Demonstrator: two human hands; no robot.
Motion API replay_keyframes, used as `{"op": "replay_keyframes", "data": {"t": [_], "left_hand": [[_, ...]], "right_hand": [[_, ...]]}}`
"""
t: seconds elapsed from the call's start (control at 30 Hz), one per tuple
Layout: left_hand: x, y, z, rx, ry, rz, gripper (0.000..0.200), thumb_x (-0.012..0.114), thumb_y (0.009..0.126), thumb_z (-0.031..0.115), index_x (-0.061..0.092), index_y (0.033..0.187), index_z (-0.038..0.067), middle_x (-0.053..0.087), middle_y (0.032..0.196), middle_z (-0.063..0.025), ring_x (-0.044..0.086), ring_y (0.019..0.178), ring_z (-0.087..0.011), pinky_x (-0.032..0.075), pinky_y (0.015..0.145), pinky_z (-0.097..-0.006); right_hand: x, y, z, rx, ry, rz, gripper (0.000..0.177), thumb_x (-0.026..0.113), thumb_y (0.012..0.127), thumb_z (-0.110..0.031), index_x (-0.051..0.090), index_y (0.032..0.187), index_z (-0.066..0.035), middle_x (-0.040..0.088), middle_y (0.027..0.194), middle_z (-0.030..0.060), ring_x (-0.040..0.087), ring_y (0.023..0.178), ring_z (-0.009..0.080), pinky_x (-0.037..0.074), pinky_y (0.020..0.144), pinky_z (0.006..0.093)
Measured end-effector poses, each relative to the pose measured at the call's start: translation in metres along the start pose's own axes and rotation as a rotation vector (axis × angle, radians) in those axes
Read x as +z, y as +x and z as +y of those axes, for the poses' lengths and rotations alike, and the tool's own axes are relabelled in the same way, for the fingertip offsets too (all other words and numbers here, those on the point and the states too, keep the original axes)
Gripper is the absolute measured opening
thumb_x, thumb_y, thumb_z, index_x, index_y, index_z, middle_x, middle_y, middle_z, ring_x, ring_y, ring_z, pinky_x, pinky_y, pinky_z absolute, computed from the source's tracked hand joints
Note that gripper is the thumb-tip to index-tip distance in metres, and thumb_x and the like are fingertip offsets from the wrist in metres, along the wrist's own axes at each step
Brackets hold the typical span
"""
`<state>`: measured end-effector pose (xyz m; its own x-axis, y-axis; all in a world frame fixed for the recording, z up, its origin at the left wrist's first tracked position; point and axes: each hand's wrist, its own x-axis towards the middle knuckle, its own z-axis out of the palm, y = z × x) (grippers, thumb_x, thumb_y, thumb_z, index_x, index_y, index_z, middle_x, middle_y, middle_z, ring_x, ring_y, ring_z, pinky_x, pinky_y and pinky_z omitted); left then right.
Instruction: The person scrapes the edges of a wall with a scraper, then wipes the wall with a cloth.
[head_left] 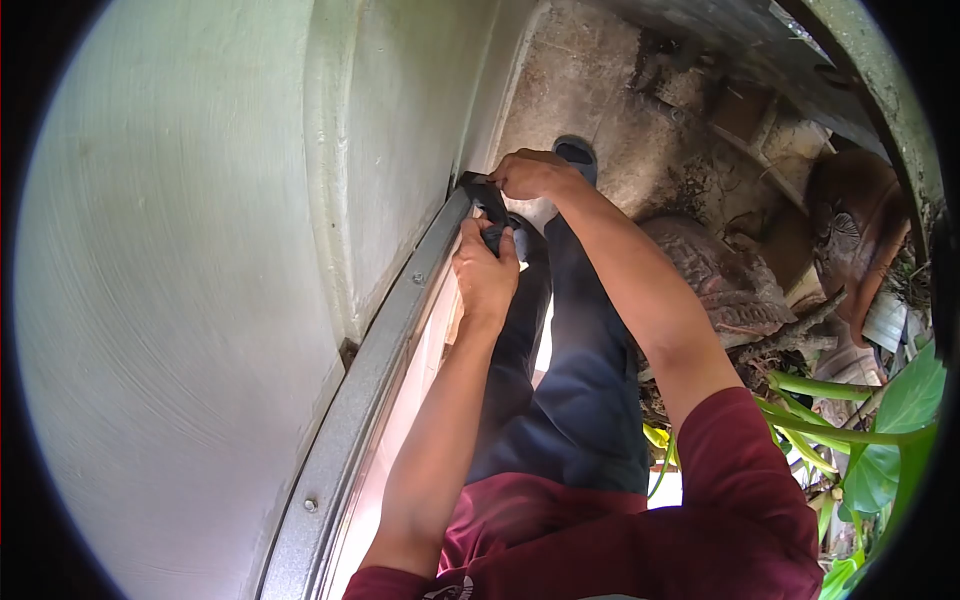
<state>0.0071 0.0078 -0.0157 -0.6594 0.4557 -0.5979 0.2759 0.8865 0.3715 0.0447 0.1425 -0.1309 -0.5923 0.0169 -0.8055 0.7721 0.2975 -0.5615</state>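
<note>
A grey metal rail (375,378) with screws runs diagonally along the pale green wall. Around its far end is a black strip or cloth-like piece (487,201). My left hand (486,262) is closed on a dark bundled part of this black piece, just beside the rail. Farther forward, my right hand (528,175) pinches the black piece near the rail's end corner. Its fingertips are partly hidden, and the exact shape of the black material is too small to tell.
The pale green wall (190,280) fills the left side. My dark shoe (575,152) stands on the stained concrete floor (570,70). To the right are a brown clay pot (855,220), a carved brown object (715,275), branches and green leaves (905,400).
</note>
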Motion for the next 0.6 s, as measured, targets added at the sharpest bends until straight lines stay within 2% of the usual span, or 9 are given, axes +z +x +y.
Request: {"op": "replay_keyframes", "data": {"t": [0.03, 0.07, 0.17, 0.2, 0.33, 0.4, 0.5, 0.6], "left_hand": [[0.000, 0.001, 0.002, -0.018, -0.002, -0.009, 0.027, 0.069, 0.082, 0.016, 0.056, 0.097, -0.002, 0.066, 0.088, -0.0258, 0.066, 0.082, -0.0387, 0.051, 0.075, -0.0414], [0.005, 0.000, -0.007, 0.088, -0.039, -0.014, 0.027, 0.069, 0.082, 0.016, 0.056, 0.098, -0.002, 0.066, 0.089, -0.0252, 0.066, 0.083, -0.0386, 0.051, 0.076, -0.0412], [0.007, -0.006, -0.004, 0.131, -0.018, -0.026, 0.026, 0.067, 0.084, 0.014, 0.052, 0.102, 0.001, 0.065, 0.085, -0.0246, 0.064, 0.081, -0.0437, 0.050, 0.075, -0.0460], [0.006, -0.007, 0.000, 0.069, -0.053, -0.053, 0.026, 0.067, 0.084, 0.014, 0.052, 0.101, 0.001, 0.065, 0.086, -0.0243, 0.064, 0.082, -0.0435, 0.050, 0.075, -0.0459], [0.015, -0.004, -0.009, 0.148, -0.072, 0.022, 0.025, 0.067, 0.084, 0.013, 0.052, 0.101, 0.001, 0.065, 0.083, -0.0239, 0.064, 0.079, -0.0428, 0.050, 0.073, -0.0461], [0.015, -0.002, -0.008, 0.134, -0.058, 0.042, 0.025, 0.067, 0.084, 0.013, 0.052, 0.101, 0.001, 0.064, 0.082, -0.0237, 0.064, 0.077, -0.0425, 0.050, 0.072, -0.0464], [0.009, -0.001, 0.002, 0.047, -0.120, 0.028, 0.026, 0.068, 0.084, 0.013, 0.052, 0.097, -0.003, 0.065, 0.108, -0.0250, 0.066, 0.092, -0.0379, 0.050, 0.082, -0.0412], [0.006, 0.001, 0.005, 0.000, -0.113, 0.045, 0.025, 0.068, 0.084, 0.014, 0.053, 0.096, -0.003, 0.066, 0.106, -0.0250, 0.066, 0.092, -0.0370, 0.050, 0.082, -0.0408]], "right_hand": [[0.001, -0.001, 0.005, -0.010, -0.002, 0.027, 0.040, 0.049, 0.085, -0.020, 0.065, 0.120, -0.030, 0.065, 0.119, 0.0053, 0.061, 0.108, 0.0256, 0.050, 0.090, 0.0344], [0.003, -0.002, 0.010, -0.023, 0.001, 0.051, 0.040, 0.049, 0.085, -0.019, 0.065, 0.120, -0.030, 0.065, 0.118, 0.0061, 0.062, 0.106, 0.0263, 0.050, 0.089, 0.0349], [0.012, -0.008, 0.033, -0.015, 0.023, 0.034, 0.040, 0.049, 0.086, -0.018, 0.064, 0.121, -0.030, 0.066, 0.113, 0.0094, 0.064, 0.100, 0.0286, 0.050, 0.085, 0.0365], [0.024, -0.010, 0.044, -0.059, 0.052, 0.134, 0.040, 0.048, 0.087, -0.018, 0.063, 0.122, -0.031, 0.067, 0.107, 0.0122, 0.064, 0.097, 0.0301, 0.050, 0.082, 0.0369], [0.044, -0.029, 0.052, 0.075, 0.260, 0.223, 0.038, 0.051, 0.090, -0.021, 0.061, 0.125, -0.032, 0.067, 0.106, 0.0136, 0.064, 0.098, 0.0311, 0.051, 0.083, 0.0369], [0.052, -0.028, 0.053, 0.108, 0.256, 0.219, 0.035, 0.050, 0.092, -0.028, 0.061, 0.125, -0.031, 0.065, 0.114, 0.0103, 0.062, 0.105, 0.0290, 0.050, 0.088, 0.0369], [0.056, -0.022, 0.046, 0.087, 0.283, 0.247, 0.034, 0.051, 0.092, -0.033, 0.061, 0.124, -0.030, 0.065, 0.117, 0.0085, 0.061, 0.109, 0.0286, 0.050, 0.090, 0.0375], [0.047, -0.011, 0.029, 0.021, 0.211, 0.222, 0.033, 0.053, 0.092, -0.032, 0.061, 0.124, -0.031, 0.066, 0.114, 0.0091, 0.062, 0.107, 0.0288, 0.050, 0.088, 0.0374]]}}
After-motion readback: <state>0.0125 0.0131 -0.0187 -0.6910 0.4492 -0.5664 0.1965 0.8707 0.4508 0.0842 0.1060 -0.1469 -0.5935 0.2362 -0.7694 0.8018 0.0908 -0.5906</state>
